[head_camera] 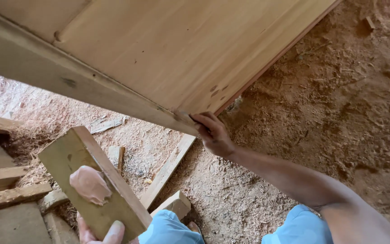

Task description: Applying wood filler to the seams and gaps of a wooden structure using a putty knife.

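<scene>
a short wooden block (75,156) is gripped from below by the left hand (99,231), with the thumb pressed against its lower edge. a lump of pinkish filler paste (90,184) is carried on the block's upper face, near the hand. the right hand (213,134) is stretched forward to the lower corner of a large pale wooden panel (177,49), and its fingertips (198,119) are pressed against the panel's greyish edge (68,81); nothing is grasped in it. the panel is seen tilted above a floor (339,113) covered in sawdust. a long wooden strip (168,169) is laid on the floor below the corner, and offcut planks (5,180) are stacked at the left. light blue shorts (294,226) are seen at the bottom.
</scene>
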